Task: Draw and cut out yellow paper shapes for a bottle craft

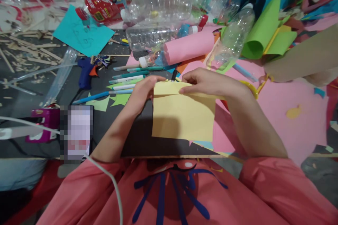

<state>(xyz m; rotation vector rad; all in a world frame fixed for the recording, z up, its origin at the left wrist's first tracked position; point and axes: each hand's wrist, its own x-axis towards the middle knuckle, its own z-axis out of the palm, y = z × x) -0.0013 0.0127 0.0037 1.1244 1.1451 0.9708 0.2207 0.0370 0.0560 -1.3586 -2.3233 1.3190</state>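
Note:
A sheet of yellow paper (pixel 183 117) hangs between both hands above the front of the dark table, its top edge folded over in a narrow strip. My left hand (pixel 146 89) grips the upper left corner, with the fingertips at the fold. At the top right, my right hand (pixel 207 82) pinches the folded strip, thumb in front and the other fingers behind. Just beyond the fold, the dark tip of a pen or marker (pixel 174 75) shows; the rest of it is hidden by the paper.
Several markers (pixel 129 81) and a blue glue gun (pixel 86 72) lie to the left, near a phone (pixel 79 130) with a white cable. Clear plastic bottles (pixel 150 37) and a rolled pink sheet (pixel 188 47) lie behind. Pink paper (pixel 293 112) and yellow-handled scissors (pixel 250 88) are right.

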